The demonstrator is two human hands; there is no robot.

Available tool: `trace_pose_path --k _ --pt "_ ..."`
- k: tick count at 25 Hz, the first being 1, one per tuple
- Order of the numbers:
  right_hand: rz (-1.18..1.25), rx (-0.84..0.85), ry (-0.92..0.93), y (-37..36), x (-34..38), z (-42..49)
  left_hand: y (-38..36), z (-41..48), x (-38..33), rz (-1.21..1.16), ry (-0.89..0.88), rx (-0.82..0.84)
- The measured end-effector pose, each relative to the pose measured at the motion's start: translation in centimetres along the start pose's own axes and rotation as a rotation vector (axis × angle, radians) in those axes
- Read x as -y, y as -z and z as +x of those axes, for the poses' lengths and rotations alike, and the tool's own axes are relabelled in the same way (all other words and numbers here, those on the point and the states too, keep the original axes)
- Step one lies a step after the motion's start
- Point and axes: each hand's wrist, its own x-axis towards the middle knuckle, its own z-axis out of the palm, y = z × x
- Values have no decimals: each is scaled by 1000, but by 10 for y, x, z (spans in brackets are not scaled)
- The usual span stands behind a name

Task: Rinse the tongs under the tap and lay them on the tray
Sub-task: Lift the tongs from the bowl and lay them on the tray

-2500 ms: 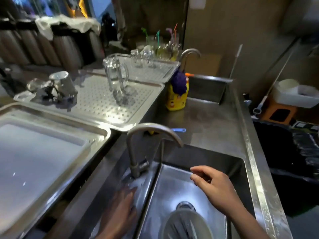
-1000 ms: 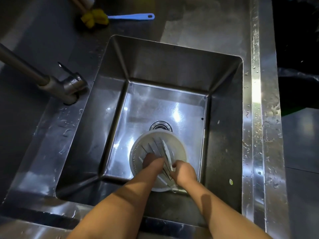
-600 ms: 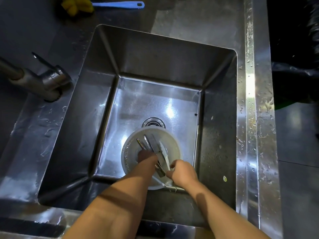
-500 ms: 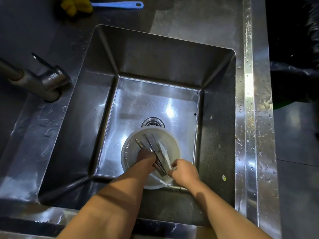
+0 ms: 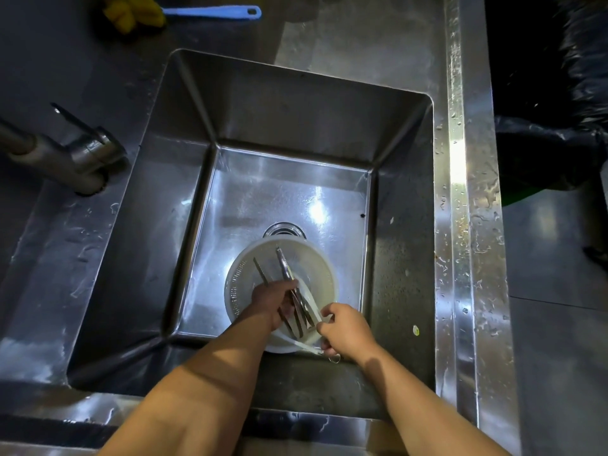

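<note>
You are bending over the sink (image 5: 296, 103), both bare forearms reaching down into it.

- Your left hand (image 5: 273, 299) is gripping the tongs (image 5: 283, 264). The fingers (image 5: 279, 289) are curling round the thin metal arms near their joined end, and the tips are pointing away from you.
- Your right hand (image 5: 347, 330) is pinching a pale strip (image 5: 312, 306) at the near rim. Whether this is a second pair of tongs or something else, I cannot tell.
- The tongs are lying inside the bowl (image 5: 237, 281), a round, white plastic one with a perforated wall, sitting on the sink floor.
- Step, as I judge it: you are picking up and sorting, and rinsing is not yet under way. No water is running into the sink.
- Next move: free the metal tongs from the pale strip, lift them clear of the bowl and carry them left toward the tap (image 5: 62, 159). Wet steel is slippery, so grip firmly.
- The drain (image 5: 283, 229) is peeking out just beyond the bowl. The sink is a square steel well, glossy and glaring.
- The tap is a brushed metal tube with a slim lever.
- The steel tabletop (image 5: 362, 31) is beaded with droplets. A brush (image 5: 210, 11) with a blue handle is lying at the far edge.
- The tray is not showing in this view.
</note>
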Motion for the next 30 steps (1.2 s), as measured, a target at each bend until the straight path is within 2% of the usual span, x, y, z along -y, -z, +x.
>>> trace_pose_path --k 6,9,13,19,23,26,30 --pt "172 33 -14 1 -3 1 -8 -1 -3 -45 -106 -82" --pt "138 16 -6 7 -4 4 -12 -9 -9 -71 -140 -96" --pt "39 -72 38 23 0 2 1 -33 -24 -74 -269 -165" --pt "199 -75 66 49 31 -24 26 -100 -58 -122 -453 -46" --pt "453 -78 138 60 50 -50 41 -148 -75 -136 -584 42" --pt "639 8 190 70 62 -68 57 -183 -92 -176 -668 44" --pt "807 254 251 86 78 -90 69 -221 -102 -221 -750 30"
